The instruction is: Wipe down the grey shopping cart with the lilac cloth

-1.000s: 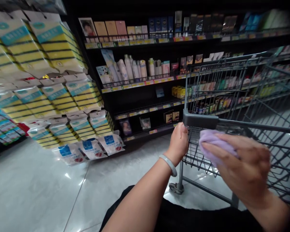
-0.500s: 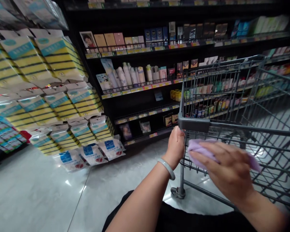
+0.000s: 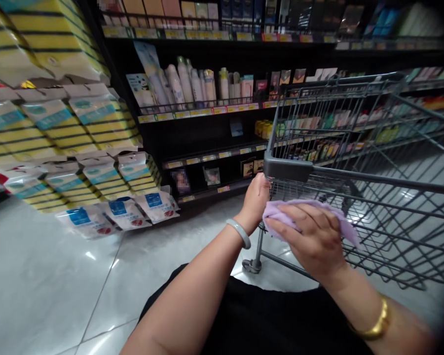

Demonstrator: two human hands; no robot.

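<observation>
A grey metal shopping cart (image 3: pixel 377 180) stands to the front right, its dark corner piece (image 3: pixel 287 168) facing me. Just below that corner, my left hand (image 3: pixel 255 204) is closed around the cart's frame; its fingertips are hidden behind. A pale bangle (image 3: pixel 239 233) circles that wrist. My right hand (image 3: pixel 314 234) presses a folded lilac cloth (image 3: pixel 276 217) between thumb and fingers, against or close to the wire side of the cart. The cloth's loose end trails out on the right. On the right wrist sits a gold bracelet (image 3: pixel 378 320).
Dark store shelves (image 3: pixel 203 113) with bottles and boxes run behind the cart. At left hang yellow striped packs (image 3: pixel 99 118), with white bags (image 3: pixel 157 206) beneath them. A caster wheel (image 3: pixel 252 266) rests on the shiny tiled floor (image 3: pixel 59 276).
My right hand has moved left with the cloth, closer to my left hand, and its gold bracelet now shows. The view has tilted down; my left hand keeps its hold on the cart.
</observation>
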